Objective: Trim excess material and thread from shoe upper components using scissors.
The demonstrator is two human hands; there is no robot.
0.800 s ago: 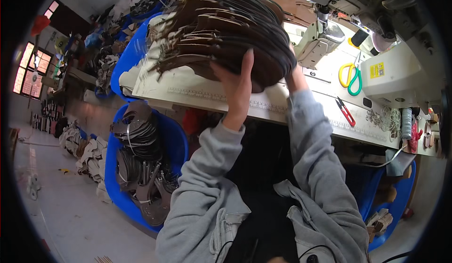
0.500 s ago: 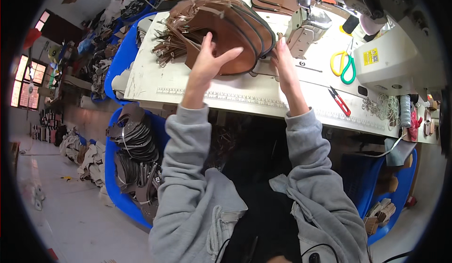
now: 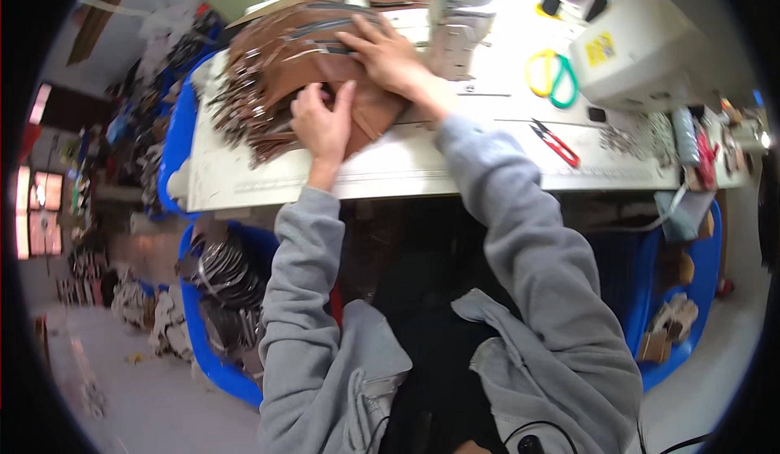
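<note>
A stack of brown leather pieces (image 3: 301,68) with dark edging lies on the white sewing table (image 3: 398,166), with many thin straps and small metal fittings bunched at its left side. My right hand (image 3: 392,58) rests on top of the stack, its fingers spread over the leather. At the near side, my left hand (image 3: 323,123) has its fingers curled and its thumb raised, closed at a brown leather piece (image 3: 366,114). The exact grip of those fingertips is partly hidden. Motion blurs the pile somewhat.
A sewing machine (image 3: 650,56) stands at the right. Near it lie yellow-and-green-handled scissors (image 3: 561,80), red thread snips (image 3: 556,144) and a cone of thread (image 3: 685,139). Below the table's left end, a blue bin (image 3: 188,308) holds dark cut pieces; another blue bin (image 3: 707,291) stands at right.
My right hand has moved left from beside the machine's foot onto the stack, fingers now spread. My left hand has shifted to the stack's near edge and curled. The view has turned right.
</note>
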